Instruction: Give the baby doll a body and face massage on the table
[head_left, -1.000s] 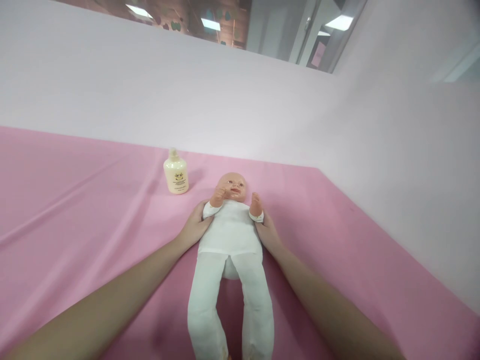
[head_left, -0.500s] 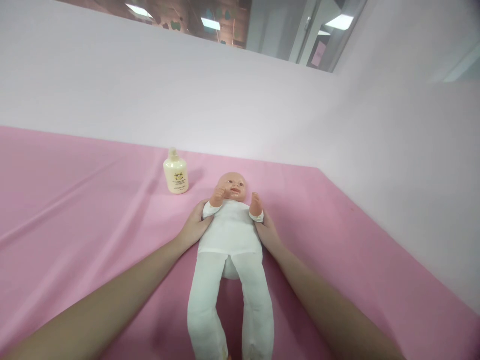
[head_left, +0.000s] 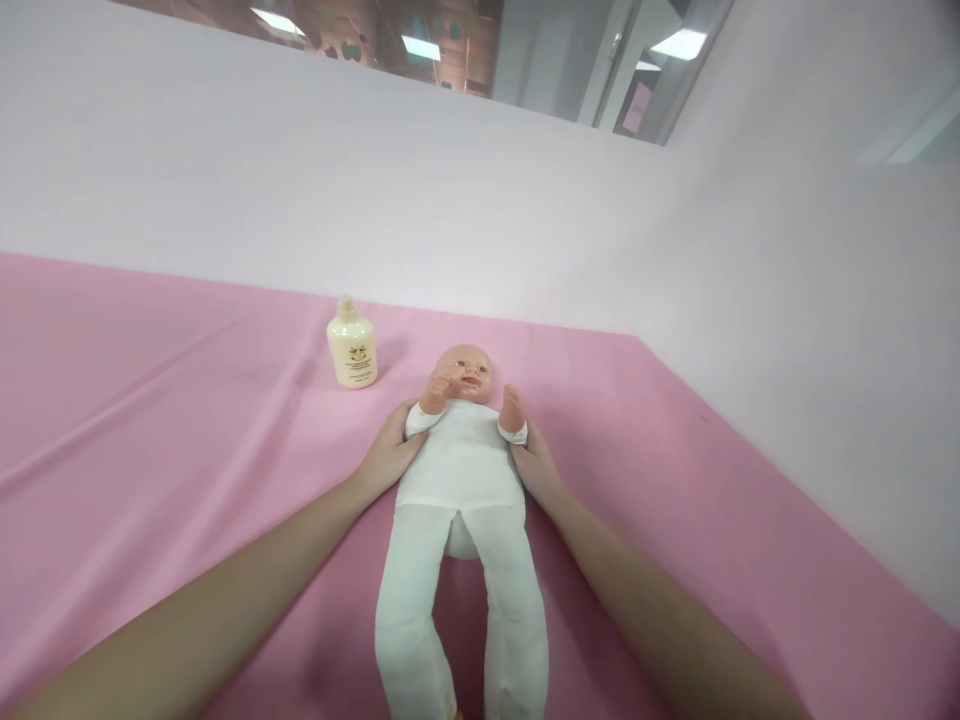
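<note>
A baby doll (head_left: pixel 461 470) in a white bodysuit lies on its back on the pink sheet (head_left: pixel 172 440), head away from me, legs toward me. My left hand (head_left: pixel 390 455) cups the doll's side under its raised arm. My right hand (head_left: pixel 536 465) holds the opposite side of its torso just below the other arm. Both hands press against the white cloth, fingers partly hidden beneath the doll.
A cream lotion bottle (head_left: pixel 351 345) stands upright on the sheet, left of the doll's head. A pale wall (head_left: pixel 450 200) runs along the back and down the right side, meeting the sheet's edge.
</note>
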